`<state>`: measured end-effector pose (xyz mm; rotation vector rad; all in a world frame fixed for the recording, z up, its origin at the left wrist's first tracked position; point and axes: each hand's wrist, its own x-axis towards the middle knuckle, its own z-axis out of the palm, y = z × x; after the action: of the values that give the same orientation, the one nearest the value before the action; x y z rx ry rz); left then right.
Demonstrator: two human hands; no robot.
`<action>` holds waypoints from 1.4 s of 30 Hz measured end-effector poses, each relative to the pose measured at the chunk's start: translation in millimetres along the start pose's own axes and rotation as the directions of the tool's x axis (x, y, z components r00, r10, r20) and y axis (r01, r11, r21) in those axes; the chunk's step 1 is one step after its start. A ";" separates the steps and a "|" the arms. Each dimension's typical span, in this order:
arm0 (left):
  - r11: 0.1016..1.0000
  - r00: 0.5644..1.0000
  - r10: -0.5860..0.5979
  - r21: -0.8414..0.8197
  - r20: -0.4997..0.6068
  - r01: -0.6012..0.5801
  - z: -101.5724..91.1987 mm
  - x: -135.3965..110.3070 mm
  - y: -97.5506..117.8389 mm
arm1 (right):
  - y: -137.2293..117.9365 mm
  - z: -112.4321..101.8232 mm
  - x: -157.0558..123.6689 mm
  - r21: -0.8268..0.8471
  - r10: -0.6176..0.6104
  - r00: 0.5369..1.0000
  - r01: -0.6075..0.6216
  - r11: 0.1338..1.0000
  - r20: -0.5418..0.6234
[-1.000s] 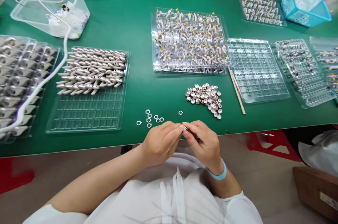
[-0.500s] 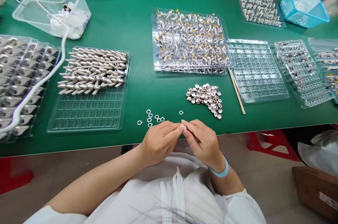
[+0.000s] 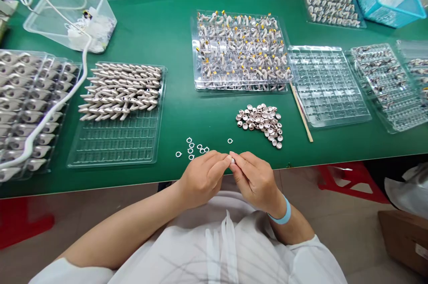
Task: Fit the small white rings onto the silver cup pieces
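My left hand [image 3: 203,178] and my right hand [image 3: 256,179] meet at the table's front edge, fingertips pinched together. Between them is a small pale, shiny piece [image 3: 232,160], mostly covered by the fingers, so its kind does not show. A light blue band [image 3: 283,212] circles my right wrist. Just beyond the fingers lies a single white ring [image 3: 230,141] with a small tab. Several similar rings [image 3: 191,146] are scattered in front of my left hand. Past my right hand is a loose pile of small round metallic caps [image 3: 262,121].
A clear tray of curved parts with yellow tabs [image 3: 240,52] stands ahead. Left are a tray of slim metallic parts [image 3: 122,90], a white cable [image 3: 53,103] and a plastic tub [image 3: 107,21]. Right lie a wooden stick [image 3: 302,117], a clear tray [image 3: 331,85] and a blue basket [image 3: 388,10].
The view has shifted slightly. Both hands stay together at the same spot, fingertips still pinching the small piece, of which the fingers have shifted a little.
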<state>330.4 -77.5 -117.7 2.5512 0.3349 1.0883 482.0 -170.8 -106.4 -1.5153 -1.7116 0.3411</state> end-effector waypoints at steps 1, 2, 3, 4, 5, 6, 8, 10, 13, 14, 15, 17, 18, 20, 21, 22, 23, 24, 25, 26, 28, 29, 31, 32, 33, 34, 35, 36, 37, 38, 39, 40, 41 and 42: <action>1.000 1.000 0.001 0.006 0.006 -0.001 -0.2 1.6 0.5 | -0.8 -0.3 0.6 -0.020 -0.009 1.000 0.009 1.000 -0.002; 1.000 1.000 0.000 0.013 0.011 0.000 -0.2 3.3 1.2 | -1.7 -0.4 1.1 -0.038 -0.018 1.000 0.018 0.999 -0.009; 1.000 1.000 -0.004 0.022 0.012 0.004 -0.1 4.9 2.2 | -2.6 -0.1 1.5 -0.054 -0.028 0.999 0.027 0.998 -0.020; 0.999 1.000 -0.008 0.032 0.011 0.008 0.0 6.5 3.2 | -3.6 0.4 1.7 -0.068 -0.035 0.999 0.032 0.997 -0.035; 0.999 1.000 -0.011 0.042 0.009 0.011 0.2 7.9 4.2 | -4.6 1.2 1.6 -0.081 -0.039 0.998 0.035 0.996 -0.051; 0.999 1.000 -0.014 0.050 0.006 0.013 0.4 9.1 5.0 | -5.4 2.2 1.4 -0.094 -0.041 0.997 0.034 0.995 -0.067; 0.998 1.000 -0.011 0.061 0.004 0.011 0.4 10.9 6.0 | -6.6 4.2 0.3 -0.118 -0.039 0.995 0.028 0.993 -0.088; 0.998 1.000 0.000 0.064 0.008 0.000 0.0 11.9 6.0 | -7.2 6.2 -1.4 -0.132 -0.035 0.995 0.022 0.991 -0.094; 0.997 1.000 0.012 0.073 0.019 -0.014 -0.4 12.0 5.0 | -7.8 9.0 -3.8 -0.134 -0.023 0.995 0.010 0.991 -0.098; 0.997 1.000 0.014 0.076 0.021 -0.016 -0.3 11.8 4.7 | -8.0 10.0 -4.4 -0.135 -0.018 0.995 0.004 0.991 -0.103; 0.997 1.000 0.015 0.077 0.024 -0.017 0.0 11.4 4.3 | -8.1 11.0 -4.8 -0.137 -0.014 0.994 -0.001 0.991 -0.110; 0.997 1.000 0.016 0.077 0.027 -0.018 0.8 10.4 3.6 | -8.2 12.8 -5.3 -0.143 -0.011 0.992 -0.007 0.990 -0.127; 0.997 0.999 0.016 0.077 0.028 -0.018 1.3 9.8 3.2 | -8.0 13.7 -5.4 -0.147 -0.012 0.991 -0.008 0.989 -0.135; 0.997 0.999 0.014 0.081 0.034 -0.017 2.2 8.9 2.6 | -7.4 15.3 -5.5 -0.156 -0.013 0.990 -0.009 0.988 -0.140; 0.996 0.999 0.012 0.085 0.038 -0.015 2.5 8.6 2.3 | -6.9 16.0 -5.5 -0.159 -0.014 0.990 -0.009 0.987 -0.139; 0.996 0.999 0.008 0.089 0.044 -0.012 2.8 8.3 2.0 | -6.4 16.7 -5.5 -0.162 -0.013 0.990 -0.009 0.987 -0.138; 0.996 0.999 0.004 0.093 0.052 -0.008 3.0 8.2 1.7 | -5.7 17.4 -5.6 -0.164 -0.013 0.991 -0.010 0.986 -0.135; 0.995 0.998 0.000 0.098 0.060 -0.005 3.2 8.0 1.5 | -5.0 18.1 -5.7 -0.166 -0.014 0.991 -0.009 0.986 -0.133; 0.995 0.998 -0.004 0.104 0.068 -0.003 3.4 7.8 1.3 | -4.4 18.7 -5.9 -0.168 -0.015 0.991 -0.008 0.986 -0.132; 0.994 0.997 -0.006 0.110 0.074 -0.002 3.5 7.6 1.1 | -3.7 19.4 -6.0 -0.171 -0.017 0.991 -0.006 0.985 -0.131; 0.993 0.996 -0.010 0.122 0.089 -0.001 3.6 6.7 0.4 | -2.4 20.6 -6.1 -0.176 -0.022 0.992 0.000 0.984 -0.126; 0.992 0.995 -0.011 0.127 0.097 -0.001 3.6 6.1 0.0 | -1.8 21.2 -6.1 -0.176 -0.024 0.992 0.002 0.984 -0.123; 0.990 0.994 -0.013 0.141 0.113 -0.003 3.4 4.7 -1.0 | -0.7 22.4 -5.8 -0.176 -0.025 0.993 0.004 0.984 -0.117; 0.989 0.993 -0.015 0.148 0.121 -0.003 3.3 4.0 -1.5 | -0.1 23.0 -5.7 -0.176 -0.024 0.993 0.004 0.984 -0.113; 0.988 0.991 -0.018 0.155 0.131 -0.002 3.1 3.4 -2.0 | 0.5 23.6 -5.5 -0.178 -0.024 0.994 0.004 0.984 -0.110; 0.987 0.990 -0.022 0.162 0.140 -0.001 3.1 2.8 -2.5 | 1.1 24.3 -5.3 -0.181 -0.024 0.994 0.004 0.983 -0.107; 0.986 0.988 -0.026 0.168 0.151 0.000 3.0 2.3 -3.0 | 1.7 25.0 -5.2 -0.185 -0.025 0.994 0.005 0.983 -0.104; 0.985 0.986 -0.031 0.174 0.164 0.002 3.1 1.9 -3.5 | 2.4 25.8 -5.1 -0.189 -0.026 0.994 0.006 0.982 -0.102; 0.984 0.984 -0.033 0.180 0.174 0.001 3.3 1.5 -4.1 | 3.1 26.7 -5.1 -0.193 -0.028 0.995 0.008 0.981 -0.100; 0.983 0.983 -0.035 0.186 0.181 0.001 3.5 1.1 -4.6 | 3.8 27.5 -5.1 -0.195 -0.031 0.995 0.011 0.981 -0.100; 0.982 0.982 -0.037 0.190 0.186 0.001 3.8 0.8 -5.2 | 4.4 28.3 -5.1 -0.197 -0.035 0.994 0.014 0.980 -0.101; 0.981 0.982 -0.036 0.192 0.188 0.000 4.1 0.4 -5.8 | 4.9 29.0 -5.1 -0.199 -0.037 0.994 0.016 0.980 -0.103; 0.982 0.982 -0.035 0.191 0.184 -0.001 4.4 -0.1 -6.4 | 5.4 29.6 -5.1 -0.200 -0.038 0.994 0.017 0.980 -0.105; 0.982 0.983 -0.035 0.188 0.183 0.000 4.7 -0.5 -6.9 | 5.7 30.1 -5.1 -0.200 -0.036 0.994 0.015 0.980 -0.105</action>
<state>333.0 -72.3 -123.9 2.7834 0.4281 0.8387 464.5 -165.0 -131.3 -1.6216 -1.7177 0.0737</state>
